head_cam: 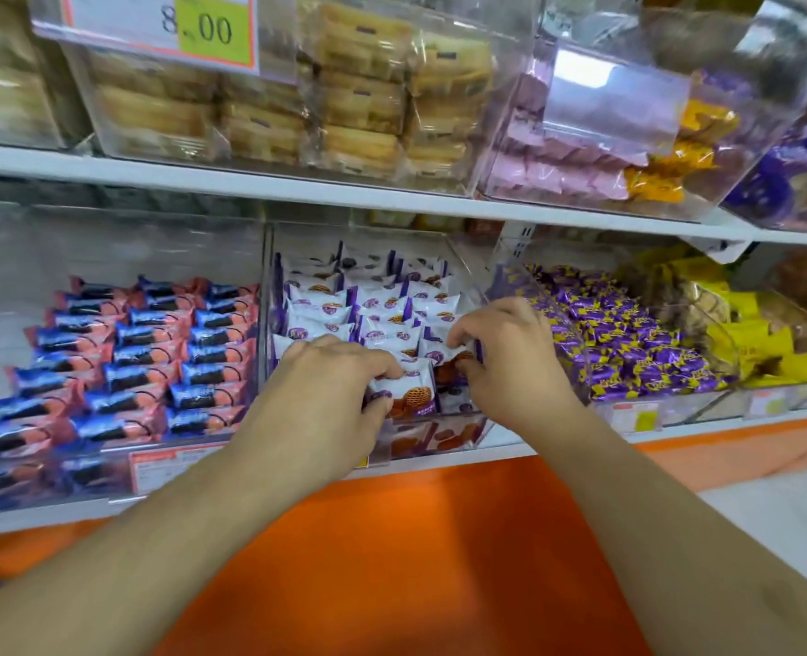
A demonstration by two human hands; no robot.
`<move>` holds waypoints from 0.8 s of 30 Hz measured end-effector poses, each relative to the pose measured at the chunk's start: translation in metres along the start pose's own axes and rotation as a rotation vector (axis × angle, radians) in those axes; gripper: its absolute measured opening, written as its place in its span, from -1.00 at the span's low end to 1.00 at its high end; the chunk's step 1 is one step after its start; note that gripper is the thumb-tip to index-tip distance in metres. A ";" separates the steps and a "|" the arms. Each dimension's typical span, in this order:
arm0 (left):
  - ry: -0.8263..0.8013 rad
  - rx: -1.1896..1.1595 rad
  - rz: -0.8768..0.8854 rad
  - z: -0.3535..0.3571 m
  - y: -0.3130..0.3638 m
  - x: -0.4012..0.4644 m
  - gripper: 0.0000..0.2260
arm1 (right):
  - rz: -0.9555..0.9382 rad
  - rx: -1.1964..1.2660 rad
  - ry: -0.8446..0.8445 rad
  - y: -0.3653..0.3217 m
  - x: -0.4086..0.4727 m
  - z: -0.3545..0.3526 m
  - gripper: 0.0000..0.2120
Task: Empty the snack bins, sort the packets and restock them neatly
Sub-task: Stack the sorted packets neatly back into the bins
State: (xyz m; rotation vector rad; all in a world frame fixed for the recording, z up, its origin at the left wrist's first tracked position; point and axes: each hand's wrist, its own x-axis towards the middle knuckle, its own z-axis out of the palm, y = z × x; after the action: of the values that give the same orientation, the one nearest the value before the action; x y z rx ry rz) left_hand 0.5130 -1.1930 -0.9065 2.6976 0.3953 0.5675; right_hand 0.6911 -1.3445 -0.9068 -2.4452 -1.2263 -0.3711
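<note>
A clear plastic bin point(467, 272) in the middle of the lower shelf holds rows of white-and-purple snack packets point(377, 305) printed with a waffle biscuit. My left hand point(325, 390) grips a front-row packet point(408, 393) by its top edge, fingers curled over it. My right hand point(510, 357) pinches the neighbouring front packet point(444, 355) at the bin's right front corner. Both hands are inside the bin's open front. Packets under my hands are partly hidden.
To the left stands a bin of blue-and-pink packets point(145, 362) in tidy rows. To the right lie a bin of small purple-and-yellow packets point(628, 338) and yellow bags point(751, 343). An upper shelf point(250, 182) carries bins of pastries overhead. Below is an orange base panel point(415, 561).
</note>
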 end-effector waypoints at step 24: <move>0.037 0.067 0.099 0.010 -0.004 0.001 -0.72 | -0.052 0.024 0.088 0.006 -0.011 0.001 -0.74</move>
State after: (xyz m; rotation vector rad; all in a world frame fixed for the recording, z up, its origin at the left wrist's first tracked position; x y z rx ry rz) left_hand 0.5174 -1.1922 -0.9161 2.7871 0.2974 0.6436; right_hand 0.6897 -1.3549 -0.9131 -2.3545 -1.2509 -0.4712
